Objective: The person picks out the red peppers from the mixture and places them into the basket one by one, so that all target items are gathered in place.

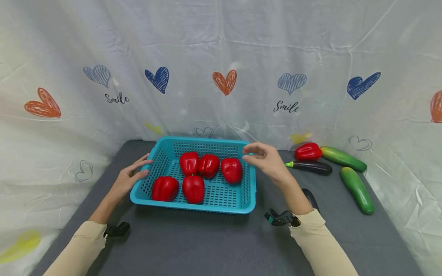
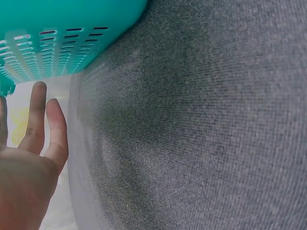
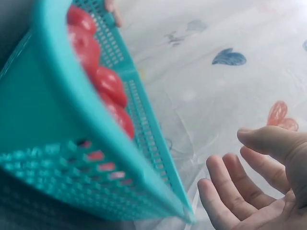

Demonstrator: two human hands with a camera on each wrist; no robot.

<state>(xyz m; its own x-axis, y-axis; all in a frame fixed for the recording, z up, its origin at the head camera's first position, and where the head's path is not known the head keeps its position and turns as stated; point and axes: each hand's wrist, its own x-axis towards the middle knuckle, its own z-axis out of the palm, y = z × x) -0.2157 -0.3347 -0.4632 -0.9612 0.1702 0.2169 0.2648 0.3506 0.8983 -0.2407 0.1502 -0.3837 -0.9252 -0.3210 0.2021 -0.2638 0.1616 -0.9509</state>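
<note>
A turquoise perforated plastic basket (image 1: pixel 221 210) sits on the dark table with several red bell peppers (image 1: pixel 193 189) inside. At its left side is my left hand (image 1: pixel 127 180), its fingers extended with the tips right at the rim. In the left wrist view, two fingers (image 2: pixel 57 127) stand straight below the basket wall (image 2: pixel 72 36). My right hand (image 1: pixel 264 158) hovers by the basket's far right corner, fingers loosely bent and nothing between them. The right wrist view has this hand (image 3: pixel 254 187) beside the basket rim (image 3: pixel 103 129), a gap between them.
Right of the basket lie another red bell pepper (image 1: pixel 308 152), a dark purple eggplant (image 1: pixel 312 167) and two green cucumbers (image 1: pixel 357 189). A second dark object (image 1: pixel 310 199) is partly hidden behind my right forearm. A white curtain (image 1: pixel 221 46) printed with hearts hangs behind the table.
</note>
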